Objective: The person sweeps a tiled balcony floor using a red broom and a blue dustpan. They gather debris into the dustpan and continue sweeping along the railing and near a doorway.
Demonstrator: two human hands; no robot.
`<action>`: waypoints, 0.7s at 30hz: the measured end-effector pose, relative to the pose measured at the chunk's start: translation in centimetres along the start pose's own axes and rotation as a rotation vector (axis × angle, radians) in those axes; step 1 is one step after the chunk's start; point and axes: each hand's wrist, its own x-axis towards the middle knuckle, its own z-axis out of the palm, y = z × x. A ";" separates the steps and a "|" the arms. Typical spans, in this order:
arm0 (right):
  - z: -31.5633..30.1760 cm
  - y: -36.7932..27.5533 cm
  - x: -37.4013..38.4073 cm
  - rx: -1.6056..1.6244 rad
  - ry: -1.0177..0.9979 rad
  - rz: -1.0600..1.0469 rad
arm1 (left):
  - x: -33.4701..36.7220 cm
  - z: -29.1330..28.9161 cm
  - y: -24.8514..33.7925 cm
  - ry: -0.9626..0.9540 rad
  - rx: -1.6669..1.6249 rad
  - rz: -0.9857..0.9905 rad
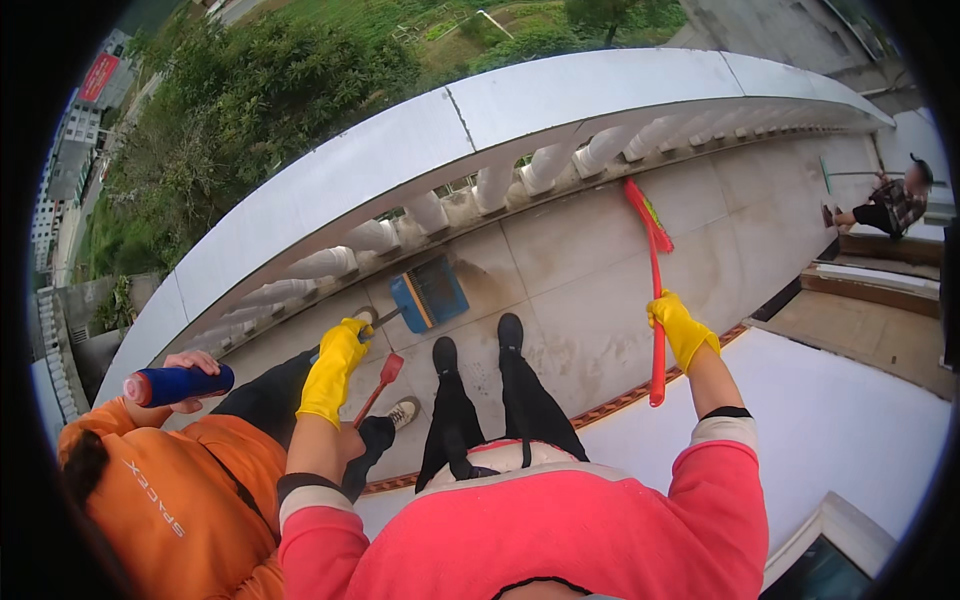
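Observation:
My right hand (pixel 679 323) in a yellow rubber glove is closed round the red handle of a broom (pixel 656 270). The broom's red and yellow-green bristles rest on the floor near the foot of the balustrade. My left hand (pixel 341 358), gloved the same way, is closed on the handle of a blue dustpan (pixel 440 291). The dustpan has an orange-yellow strip and lies on the tiles beside the balusters. Below my left glove is a small red long-handled scoop (pixel 391 369); what supports it is hidden.
A person in orange (pixel 185 500) stands close at my left, holding a blue bottle (pixel 190 382). A white balustrade (pixel 400 140) curves along the far side, with trees beyond. Dirt marks the tiled floor (pixel 570 320). Far right, another person (pixel 897 205) holds a long-handled tool (pixel 850 173).

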 end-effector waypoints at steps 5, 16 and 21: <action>10.7 5.9 -10.3 -0.247 -0.068 0.096 | 0.1 -1.8 -2.6 -0.063 0.041 -0.021; 17.5 7.0 -30.9 -0.234 -0.571 0.033 | 3.4 -2.2 -2.3 -0.177 0.002 -0.056; 13.0 3.8 -36.4 -0.154 -0.453 0.094 | 1.0 -3.2 -4.1 -0.091 0.015 0.169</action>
